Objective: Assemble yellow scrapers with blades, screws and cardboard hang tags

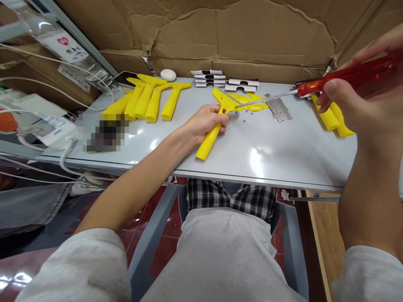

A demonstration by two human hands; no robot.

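Note:
My left hand (204, 123) grips the handle of a yellow plastic scraper (211, 133) lying on the grey table (267, 155). My right hand (362, 90) holds a screwdriver (340, 77) by its clear red handle. Its metal shaft runs left, and the tip touches the scraper's head near a yellow plate (252, 102). A few small screws (244, 121) lie on the table just right of the scraper.
Several yellow scraper handles (147, 100) lie in a row at the back left, two more (333, 119) at the right. Metal blades (278, 108), white packets (226, 82), a white egg-shaped object (168, 74) and cardboard (236, 33) sit behind. Cables and boxes (40, 121) crowd the left edge.

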